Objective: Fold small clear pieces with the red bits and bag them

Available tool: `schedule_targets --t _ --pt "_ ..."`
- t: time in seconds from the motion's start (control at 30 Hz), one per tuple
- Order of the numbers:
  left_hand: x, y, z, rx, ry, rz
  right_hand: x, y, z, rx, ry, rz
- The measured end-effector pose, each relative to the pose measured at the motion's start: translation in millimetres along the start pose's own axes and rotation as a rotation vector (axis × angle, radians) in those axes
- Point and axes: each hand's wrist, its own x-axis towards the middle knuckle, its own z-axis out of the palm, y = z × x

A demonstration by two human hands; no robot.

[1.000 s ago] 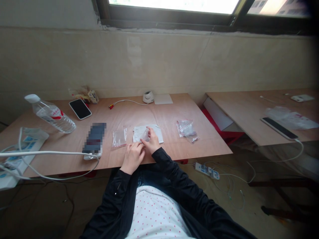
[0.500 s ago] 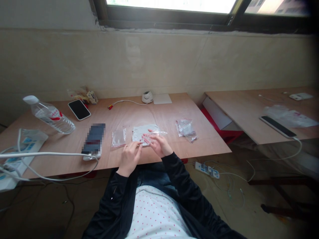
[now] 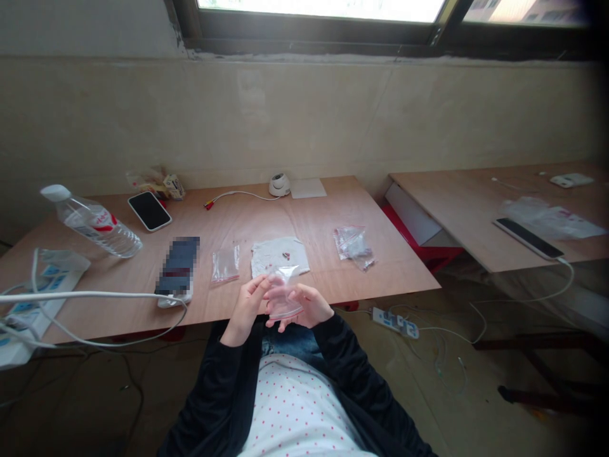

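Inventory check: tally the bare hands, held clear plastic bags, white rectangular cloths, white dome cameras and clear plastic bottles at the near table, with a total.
Bare hands: 2 (left hand, right hand)
Held bag: 1
Cloth: 1
Dome camera: 1
Bottle: 1
Total: 6

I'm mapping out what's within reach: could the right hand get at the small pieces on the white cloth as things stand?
Probably yes: the small pieces lie uncovered on the white cloth, just beyond the right hand, though it holds the clear bag.

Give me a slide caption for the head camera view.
Two hands hold a clear zip bag before a white cloth bearing small bits.
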Motion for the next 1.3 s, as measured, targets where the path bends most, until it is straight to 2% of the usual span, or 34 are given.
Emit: schedule_targets --t 0.1,0.2,0.3,0.4,0.6,0.83,1.03,1.13,1.2,1.3 --pt "-1.4 1.3 2.4 -0.034 0.024 -0.018 -1.7 4.2 1.9 -0.006 0.042 0.028" --pt "-1.7 1.1 2.1 -0.017 0.111 0.010 -4.3 8.1 3.7 -0.058 0.195 -0.048" --pt "-1.3 0.5 0.7 -0.008 0.167 0.045 -5.5 14.2 2.4 -0.223 0.340 -0.093" --pt "-1.4 -0.6 -0.1 -0.031 0.199 0.059 -6.1 20.2 0.1 -0.312 0.423 -0.104" --pt "-1.2 -1.6 -1.6 -0.097 0.256 0.037 -11.4 21.2 4.1 -0.353 0.482 -0.206" --pt "-0.2 1.3 -6.0 -0.096 0.231 -0.030 -19.0 23.2 10.3 -0.581 0.457 -0.131" --pt "-1.5 -3.7 -2.7 -0.094 0.351 0.040 -21.5 23.2 12.0 -0.616 0.507 -0.175" --pt "-2.8 -7.2 1.1 -0.153 0.389 0.032 -19.8 18.7 13.7 -0.590 0.574 -0.280" --pt "-4.1 -8.0 3.6 -0.156 0.365 0.010 -17.7 15.2 13.7 -0.540 0.673 -0.400" --pt "-7.2 -6.0 7.3 -0.064 0.166 -0.031 -14.7 10.7 12.5 -0.467 0.792 -0.540"
